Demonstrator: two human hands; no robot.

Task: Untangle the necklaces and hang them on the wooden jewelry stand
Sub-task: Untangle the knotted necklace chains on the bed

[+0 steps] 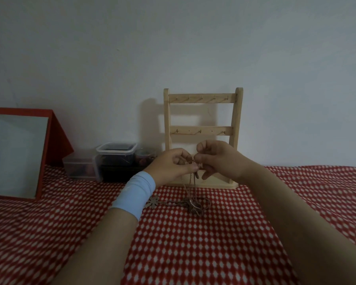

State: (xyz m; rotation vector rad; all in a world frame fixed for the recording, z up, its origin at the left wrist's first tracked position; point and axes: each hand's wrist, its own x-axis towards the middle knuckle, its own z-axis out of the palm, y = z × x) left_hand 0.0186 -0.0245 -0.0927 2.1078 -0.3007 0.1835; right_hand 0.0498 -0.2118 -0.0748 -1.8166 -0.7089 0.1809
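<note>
Necklaces (191, 205) tangled on red cloth (214, 247), left hand (172, 164) and right hand (218, 159) pinching a chain (190, 188), wooden stand (201, 99) behind.

Dim, flat indoor light leaves the scene murky, a grey-blue cast lying over the wall (193, 42). The wooden jewelry stand (201, 98) throws a soft shadow leftward onto that wall, placing the light source toward the right of the frame. Corners fall off darker. Wide-angle distortion stretches the forearms (300, 227) and the red patterned cloth (193, 254) along the lower edge. The necklaces (193, 205) at centre render soft, their links unresolved.
</note>
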